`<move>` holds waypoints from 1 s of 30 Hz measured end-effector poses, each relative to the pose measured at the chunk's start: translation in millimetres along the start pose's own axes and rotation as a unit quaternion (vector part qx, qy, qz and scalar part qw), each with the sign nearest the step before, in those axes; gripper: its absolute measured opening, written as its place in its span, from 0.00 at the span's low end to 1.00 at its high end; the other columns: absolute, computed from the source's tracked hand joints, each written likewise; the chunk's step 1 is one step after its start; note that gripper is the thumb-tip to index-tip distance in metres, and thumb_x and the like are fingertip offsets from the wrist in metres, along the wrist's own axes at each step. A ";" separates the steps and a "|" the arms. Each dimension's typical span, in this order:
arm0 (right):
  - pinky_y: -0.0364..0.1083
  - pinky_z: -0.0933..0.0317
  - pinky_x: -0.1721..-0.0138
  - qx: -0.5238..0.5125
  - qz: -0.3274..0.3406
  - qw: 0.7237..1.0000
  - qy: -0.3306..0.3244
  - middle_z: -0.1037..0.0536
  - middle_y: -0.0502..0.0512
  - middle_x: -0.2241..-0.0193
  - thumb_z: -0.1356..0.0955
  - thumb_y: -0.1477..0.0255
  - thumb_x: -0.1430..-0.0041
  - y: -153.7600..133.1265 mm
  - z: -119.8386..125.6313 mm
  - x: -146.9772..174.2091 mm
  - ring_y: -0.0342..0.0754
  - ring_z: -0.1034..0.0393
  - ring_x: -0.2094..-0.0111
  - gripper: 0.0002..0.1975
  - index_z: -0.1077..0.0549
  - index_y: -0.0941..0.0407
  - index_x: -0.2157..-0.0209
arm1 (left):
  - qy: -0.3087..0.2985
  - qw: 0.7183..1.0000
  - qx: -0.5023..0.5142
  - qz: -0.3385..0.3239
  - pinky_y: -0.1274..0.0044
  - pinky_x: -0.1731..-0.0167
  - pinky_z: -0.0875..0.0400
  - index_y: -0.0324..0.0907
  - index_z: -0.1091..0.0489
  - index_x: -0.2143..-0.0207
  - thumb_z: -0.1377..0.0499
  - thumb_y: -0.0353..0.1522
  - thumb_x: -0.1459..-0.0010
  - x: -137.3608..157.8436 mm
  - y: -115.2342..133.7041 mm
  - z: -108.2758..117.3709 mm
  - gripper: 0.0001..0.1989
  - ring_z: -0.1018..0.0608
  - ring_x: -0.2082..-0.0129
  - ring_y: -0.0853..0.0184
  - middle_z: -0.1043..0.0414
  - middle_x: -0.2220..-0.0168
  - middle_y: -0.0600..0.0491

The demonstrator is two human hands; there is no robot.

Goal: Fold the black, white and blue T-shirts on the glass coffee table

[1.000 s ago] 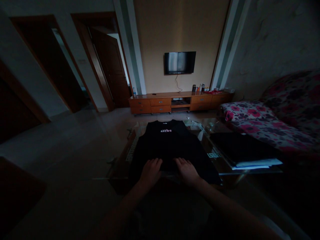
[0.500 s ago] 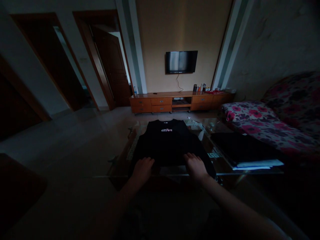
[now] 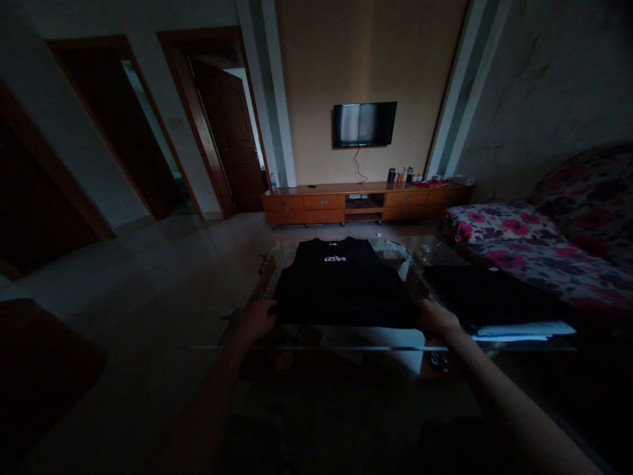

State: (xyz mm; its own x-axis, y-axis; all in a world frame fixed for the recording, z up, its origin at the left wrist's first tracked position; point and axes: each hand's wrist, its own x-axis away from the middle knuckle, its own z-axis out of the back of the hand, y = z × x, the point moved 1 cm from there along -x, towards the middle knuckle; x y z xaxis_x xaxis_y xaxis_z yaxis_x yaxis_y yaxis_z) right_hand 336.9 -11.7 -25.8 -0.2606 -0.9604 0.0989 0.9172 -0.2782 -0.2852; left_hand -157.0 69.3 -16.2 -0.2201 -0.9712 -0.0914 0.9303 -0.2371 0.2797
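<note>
A black sleeveless shirt [image 3: 341, 284] with a small white and pink print on its chest lies spread on the glass table [image 3: 306, 336], its neckline pointing away from me. My left hand [image 3: 258, 318] is closed on the shirt's lower left corner. At the lower right corner, my right hand [image 3: 438, 319] grips the fabric in the same way. The bottom hem stretches nearly straight between both hands. Darkness hides the fingertips and the finer folds of the cloth.
Folded dark clothes [image 3: 494, 293] with pale edges lie on the table's right side. Beyond them is a flowered sofa [image 3: 529, 247]. A wooden cabinet [image 3: 324, 208] stands against the far wall beneath a television [image 3: 364, 124]; bottles [image 3: 403, 175] stand on it.
My hands have moved apart, from the top of the lower shirt to its two bottom corners. The near part of the shirt is now drawn up, baring more glass. The view has shifted slightly.
</note>
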 end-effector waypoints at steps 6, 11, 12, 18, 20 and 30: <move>0.50 0.31 0.57 -0.098 -0.007 0.993 0.058 0.17 0.60 0.63 0.29 0.73 0.56 24.3 4.2 -16.1 0.57 0.21 0.59 0.17 0.18 0.52 0.61 | 0.101 0.981 0.154 0.064 0.68 0.44 0.33 0.41 0.21 0.58 0.41 0.27 0.51 -11.0 -34.3 -1.5 0.18 0.21 0.50 0.55 0.19 0.54 0.46; 0.46 0.31 0.60 -0.330 0.091 0.939 0.029 0.18 0.53 0.71 0.27 0.66 0.57 27.3 13.0 -22.1 0.50 0.24 0.67 0.11 0.19 0.55 0.70 | 0.119 0.947 0.290 0.076 0.67 0.48 0.29 0.43 0.20 0.62 0.36 0.34 0.53 -13.6 -51.3 3.0 0.13 0.19 0.54 0.54 0.18 0.59 0.47; 0.46 0.31 0.60 -0.385 0.103 0.917 0.020 0.18 0.54 0.71 0.26 0.63 0.57 28.1 15.7 -21.1 0.49 0.25 0.67 0.13 0.19 0.56 0.69 | 0.124 0.936 0.320 0.074 0.66 0.48 0.28 0.42 0.20 0.63 0.34 0.37 0.53 -13.8 -54.4 3.9 0.14 0.19 0.55 0.53 0.18 0.60 0.47; 0.47 0.30 0.61 -0.588 0.064 0.806 -0.029 0.17 0.57 0.63 0.22 0.56 0.55 42.3 28.4 -8.4 0.50 0.23 0.65 0.26 0.21 0.56 0.57 | 0.160 0.829 0.523 0.113 0.65 0.51 0.26 0.38 0.21 0.60 0.27 0.49 0.61 -10.0 -65.7 7.2 0.30 0.19 0.56 0.53 0.18 0.60 0.46; 0.48 0.30 0.61 -0.618 0.056 0.783 -0.046 0.17 0.57 0.63 0.22 0.54 0.54 45.2 30.8 -4.5 0.51 0.22 0.65 0.27 0.22 0.56 0.56 | 0.154 0.781 0.592 0.126 0.68 0.55 0.24 0.36 0.22 0.58 0.26 0.48 0.61 -7.7 -64.5 8.5 0.32 0.18 0.58 0.56 0.18 0.61 0.47; 0.43 0.31 0.74 -0.648 0.055 0.760 0.013 0.23 0.50 0.76 0.20 0.54 0.58 64.3 39.4 -4.3 0.46 0.27 0.76 0.22 0.26 0.53 0.70 | 0.080 0.685 0.716 0.114 0.72 0.61 0.20 0.37 0.24 0.60 0.26 0.37 0.57 3.5 -54.5 28.5 0.22 0.17 0.58 0.55 0.18 0.62 0.45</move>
State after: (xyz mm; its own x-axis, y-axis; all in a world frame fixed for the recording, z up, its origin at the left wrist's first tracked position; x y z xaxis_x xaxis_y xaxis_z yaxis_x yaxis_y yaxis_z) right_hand 408.8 -24.8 -7.1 -0.2254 -0.9742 -0.0084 -0.1285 0.0383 -0.9910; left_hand -216.8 78.2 -4.5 0.0239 -0.9990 0.0391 -0.3301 0.0290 0.9435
